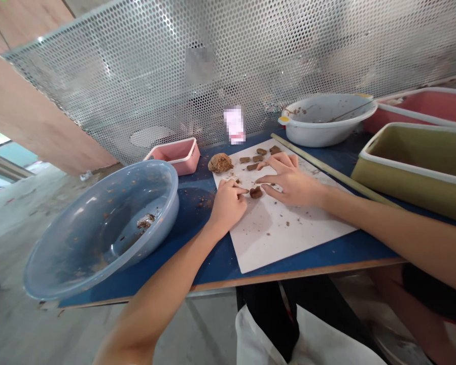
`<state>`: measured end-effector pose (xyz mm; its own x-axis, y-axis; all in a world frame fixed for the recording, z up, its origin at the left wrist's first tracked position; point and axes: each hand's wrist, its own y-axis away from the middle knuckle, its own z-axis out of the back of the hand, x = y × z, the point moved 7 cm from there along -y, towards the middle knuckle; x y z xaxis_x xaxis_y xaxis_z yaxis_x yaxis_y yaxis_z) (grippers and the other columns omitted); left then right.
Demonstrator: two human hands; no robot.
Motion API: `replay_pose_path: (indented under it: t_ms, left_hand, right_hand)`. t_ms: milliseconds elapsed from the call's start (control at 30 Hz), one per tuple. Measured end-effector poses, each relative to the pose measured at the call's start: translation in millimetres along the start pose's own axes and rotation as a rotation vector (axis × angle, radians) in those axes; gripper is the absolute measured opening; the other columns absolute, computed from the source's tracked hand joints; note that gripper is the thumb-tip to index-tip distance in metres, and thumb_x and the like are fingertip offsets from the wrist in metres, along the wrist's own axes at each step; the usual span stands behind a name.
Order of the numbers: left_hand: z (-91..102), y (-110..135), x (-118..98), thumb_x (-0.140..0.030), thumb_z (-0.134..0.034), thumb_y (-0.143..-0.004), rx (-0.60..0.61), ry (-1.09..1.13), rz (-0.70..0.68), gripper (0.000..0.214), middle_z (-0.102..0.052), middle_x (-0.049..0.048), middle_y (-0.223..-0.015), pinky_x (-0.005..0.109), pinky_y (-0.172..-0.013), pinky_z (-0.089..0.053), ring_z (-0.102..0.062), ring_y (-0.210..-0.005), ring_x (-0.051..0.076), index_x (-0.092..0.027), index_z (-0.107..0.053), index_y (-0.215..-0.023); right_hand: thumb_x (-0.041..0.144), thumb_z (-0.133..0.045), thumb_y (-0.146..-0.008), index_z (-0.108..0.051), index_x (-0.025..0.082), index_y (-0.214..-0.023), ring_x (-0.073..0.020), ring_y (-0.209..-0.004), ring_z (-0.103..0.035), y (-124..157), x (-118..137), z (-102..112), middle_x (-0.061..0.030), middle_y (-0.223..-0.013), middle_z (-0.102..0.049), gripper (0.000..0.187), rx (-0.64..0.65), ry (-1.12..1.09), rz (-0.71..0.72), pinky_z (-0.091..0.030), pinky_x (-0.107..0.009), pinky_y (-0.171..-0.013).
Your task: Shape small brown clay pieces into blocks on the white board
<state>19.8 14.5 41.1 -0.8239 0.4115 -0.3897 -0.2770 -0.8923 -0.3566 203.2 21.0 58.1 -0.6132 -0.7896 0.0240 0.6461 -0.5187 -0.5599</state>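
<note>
On a white board (266,243) lies a small dark brown clay-like lump (255,192) between my two hands. My left hand (231,203) rests at the board's left edge, fingers loosely bent, with one digit stretched to the lump's left side. From the right, my right hand (288,180) reaches over the board with its fingers spread, and its thumb tip is close to the lump; whether it touches cannot be made out. Several small brown blocks (252,167) lie just beyond my right fingertips. A larger rough brown lump (220,162) sits at the board's far left corner.
A big blue basin (79,274) with wet residue stands left, beside a small pink tub (187,165). A bamboo-like stick (338,175) crosses the board's right side. Behind it are a white basin (319,134), an olive tub (406,187) and a perforated metal screen (250,66).
</note>
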Motion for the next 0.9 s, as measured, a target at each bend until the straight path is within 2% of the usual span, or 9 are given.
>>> replay_pose_path:
  t_ms: [133,233,333,433,700,900]
  left_hand:
    - [-3.3,3.6,-7.6,0.005,-0.061,-0.087,0.053,-0.076,-0.016,0.043,-0.073,0.0113,-0.099,0.049,-0.107,-0.059,-0.064,-0.107,0.031,-0.019,-0.092,-0.106]
    - [-5.7,5.9,-12.3,0.001,-0.063,-0.089,0.07,-0.143,-0.042,0.036,-0.071,0.013,-0.102,0.049,-0.106,-0.06,-0.062,-0.11,0.033,-0.017,-0.09,-0.104]
    - [-6.5,7.2,-14.6,-0.001,-0.062,-0.09,0.067,-0.179,-0.06,0.033,-0.069,0.013,-0.102,0.049,-0.107,-0.059,-0.061,-0.111,0.033,-0.016,-0.089,-0.102]
    - [-6.9,7.7,-15.3,-0.002,-0.061,-0.091,0.071,-0.189,-0.065,0.032,-0.069,0.0128,-0.102,0.048,-0.107,-0.059,-0.06,-0.11,0.032,-0.016,-0.088,-0.101]
    - [-7.2,7.9,-16.8,-0.001,-0.062,-0.09,0.082,-0.186,-0.052,0.032,-0.068,0.0121,-0.102,0.048,-0.106,-0.06,-0.061,-0.111,0.033,-0.016,-0.087,-0.103]
    - [-9.0,10.3,-17.9,-0.002,-0.063,-0.091,0.059,-0.178,-0.105,0.029,-0.068,0.0125,-0.102,0.049,-0.105,-0.06,-0.058,-0.108,0.032,-0.016,-0.086,-0.102]
  right_hand:
    - [0.031,-0.055,-0.113,-0.085,0.022,-0.123,-0.0439,-0.143,-0.051,2.2,13.2,2.0,-0.02,-0.153,-0.065,0.033,0.009,0.205,0.179,-0.041,-0.06,-0.105]
    - [0.033,-0.057,-0.113,-0.081,0.02,-0.127,-0.0429,-0.143,-0.05,3.7,22.0,1.6,-0.0203,-0.156,-0.064,0.031,0.016,0.32,0.243,-0.041,-0.06,-0.107]
    - [0.034,-0.065,-0.109,-0.08,0.019,-0.126,-0.0424,-0.141,-0.052,4.6,29.2,1.2,-0.0205,-0.159,-0.063,0.027,0.01,0.344,0.282,-0.042,-0.059,-0.108]
    - [0.033,-0.068,-0.107,-0.08,0.019,-0.125,-0.0422,-0.14,-0.052,4.5,31.7,0.4,-0.0199,-0.159,-0.063,0.025,0.005,0.347,0.29,-0.043,-0.058,-0.108]
    - [0.03,-0.059,-0.112,-0.08,0.02,-0.121,-0.0414,-0.141,-0.052,3.9,27.2,-2.0,-0.0186,-0.156,-0.065,0.025,0.011,0.287,0.267,-0.042,-0.058,-0.106]
    - [0.027,-0.055,-0.112,-0.08,0.023,-0.13,-0.0433,-0.145,-0.051,3.6,27.5,-2.6,-0.018,-0.157,-0.065,0.03,0.067,0.219,0.239,-0.043,-0.061,-0.106]
